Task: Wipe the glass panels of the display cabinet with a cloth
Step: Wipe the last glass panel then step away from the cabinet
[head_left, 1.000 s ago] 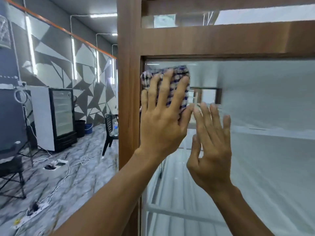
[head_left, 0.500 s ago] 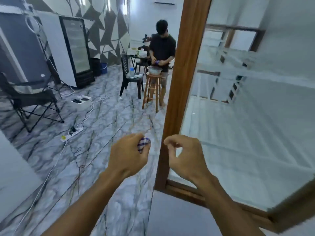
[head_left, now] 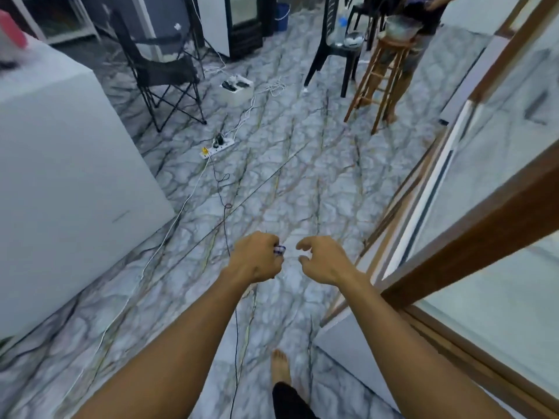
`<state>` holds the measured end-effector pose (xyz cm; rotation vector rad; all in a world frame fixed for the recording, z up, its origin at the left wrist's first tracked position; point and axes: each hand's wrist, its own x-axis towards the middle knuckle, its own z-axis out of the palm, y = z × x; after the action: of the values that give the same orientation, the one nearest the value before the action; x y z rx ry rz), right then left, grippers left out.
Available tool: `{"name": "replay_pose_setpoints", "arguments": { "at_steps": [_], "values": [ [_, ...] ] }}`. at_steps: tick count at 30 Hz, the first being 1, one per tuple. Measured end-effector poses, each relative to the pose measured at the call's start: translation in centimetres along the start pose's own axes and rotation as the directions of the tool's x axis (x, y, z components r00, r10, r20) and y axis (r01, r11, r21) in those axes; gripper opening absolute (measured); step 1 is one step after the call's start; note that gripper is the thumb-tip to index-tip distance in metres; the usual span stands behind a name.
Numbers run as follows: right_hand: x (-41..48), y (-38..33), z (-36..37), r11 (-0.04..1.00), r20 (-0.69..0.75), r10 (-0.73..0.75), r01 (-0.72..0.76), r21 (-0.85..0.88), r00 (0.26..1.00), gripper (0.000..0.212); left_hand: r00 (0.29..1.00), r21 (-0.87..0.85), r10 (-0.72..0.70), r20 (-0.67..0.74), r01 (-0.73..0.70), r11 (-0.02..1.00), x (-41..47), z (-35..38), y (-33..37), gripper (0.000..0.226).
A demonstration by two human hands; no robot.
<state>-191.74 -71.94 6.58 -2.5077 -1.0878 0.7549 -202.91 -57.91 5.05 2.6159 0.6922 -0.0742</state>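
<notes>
Marble-pattern floor (head_left: pixel 302 176) crossed by a black cable (head_left: pixel 237 334), our left hand (head_left: pixel 255 258) fisted round the checked cloth (head_left: pixel 279 249), right hand (head_left: pixel 323 261) loosely curled, empty, both clear of the glass panel (head_left: pixel 499 313) of the display cabinet (head_left: pixel 472 234) at right; our bare foot (head_left: pixel 279 370) beside that cable could snag it and trip us.

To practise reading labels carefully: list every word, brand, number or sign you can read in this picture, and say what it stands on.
No text here can be read.
White box-shaped unit: a faint grey mark on its side, too blurred to read.
Checked cloth in the left hand: pattern only, no writing.
Power strip: no legible marking.
</notes>
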Motion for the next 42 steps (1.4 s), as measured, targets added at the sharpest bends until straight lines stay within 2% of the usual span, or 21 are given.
{"name": "replay_pose_setpoints", "arguments": {
  "at_steps": [5, 9, 15, 24, 29, 33, 42],
  "values": [
    [6.7, 0.0, -1.3, 0.999, 0.007, 0.003, -0.004, 0.042, 1.0, 0.04, 0.996, -0.032, -0.083, 0.018, 0.083, 0.996, 5.7, -1.7, -1.3, 0.031],
    [10.8, -0.1, -2.2, 0.995, 0.013, 0.022, -0.023, 0.093, 1.0, 0.039, 0.994, -0.043, -0.091, 0.056, 0.094, 0.995, 10.0, -2.7, -2.3, 0.03],
    [17.9, 1.5, -4.2, 0.975, 0.019, 0.144, -0.145, 0.166, 0.989, 0.038, 0.995, -0.064, -0.048, 0.092, 0.054, 0.996, 19.2, -3.4, -3.8, 0.031],
    [30.6, 2.9, -9.5, 0.921, -0.023, 0.325, -0.311, 0.233, 0.945, 0.039, 0.982, -0.082, 0.088, 0.166, -0.076, 0.994, 35.9, -5.4, -6.1, 0.026],
    [36.7, 4.7, -12.2, 0.882, -0.023, 0.373, -0.347, 0.318, 0.928, 0.038, 0.959, -0.096, 0.162, 0.232, -0.144, 0.985, 44.4, -6.5, -5.1, 0.023],
    [42.7, 8.1, -15.3, 0.865, -0.069, 0.392, -0.342, 0.367, 0.917, 0.036, 0.952, -0.109, 0.214, 0.217, -0.194, 0.975, 51.6, -5.6, -3.3, 0.031],
    [59.6, 17.9, -27.7, 0.858, -0.067, 0.392, -0.339, 0.386, 0.917, 0.039, 0.941, -0.157, 0.209, 0.265, -0.172, 0.972, 73.2, -6.9, 3.2, 0.03]
  ]
}}
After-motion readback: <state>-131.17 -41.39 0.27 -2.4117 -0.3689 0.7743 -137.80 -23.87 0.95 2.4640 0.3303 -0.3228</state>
